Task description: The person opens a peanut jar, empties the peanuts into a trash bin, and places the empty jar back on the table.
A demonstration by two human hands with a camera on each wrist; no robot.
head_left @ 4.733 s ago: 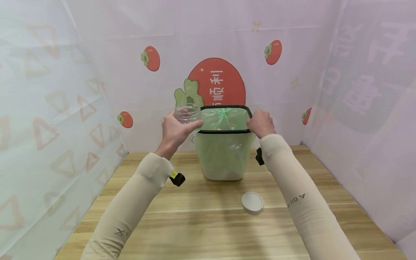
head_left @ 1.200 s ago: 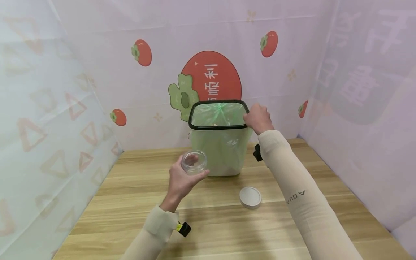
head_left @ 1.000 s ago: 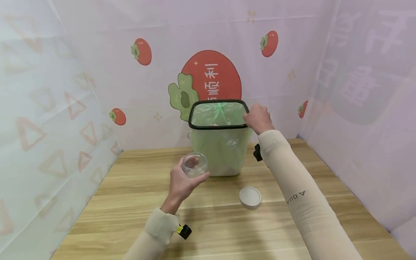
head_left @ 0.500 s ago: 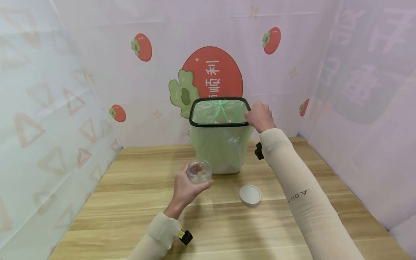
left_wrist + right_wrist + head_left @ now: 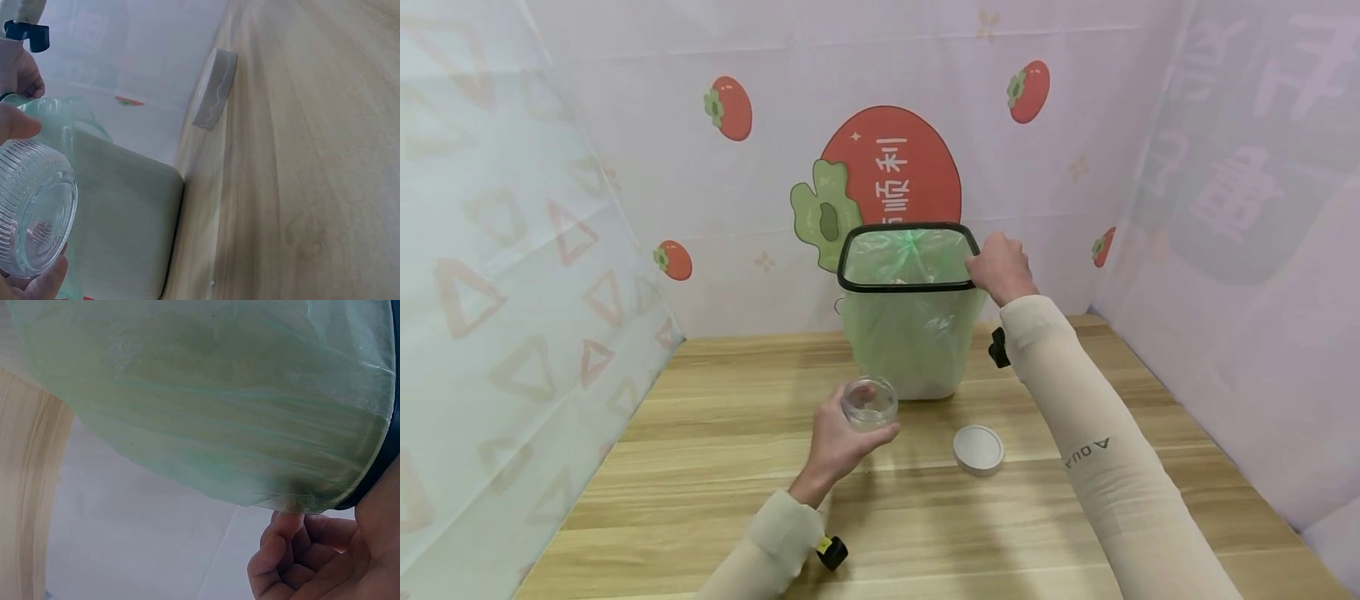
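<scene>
My left hand grips a clear ribbed jar, its mouth up and without a lid. In the left wrist view the base of the jar hangs apart from the tabletop. Behind it stands a white trash bin lined with a pale green bag and topped by a black rim. My right hand holds the bin's right rim, with curled fingers against the bag's outside. A round white lid lies flat on the table, in front of the bin and right of the jar.
The wooden table is enclosed by pale fabric walls, with a printed backdrop behind the bin. A little pale content shows inside the bag, too small to tell. Black wrist cameras sit on both sleeves.
From beside the bin's left rim, my left hand has brought the jar down and toward me, then slightly right, low over the table. My right hand has stayed on the rim; the lid has not moved.
</scene>
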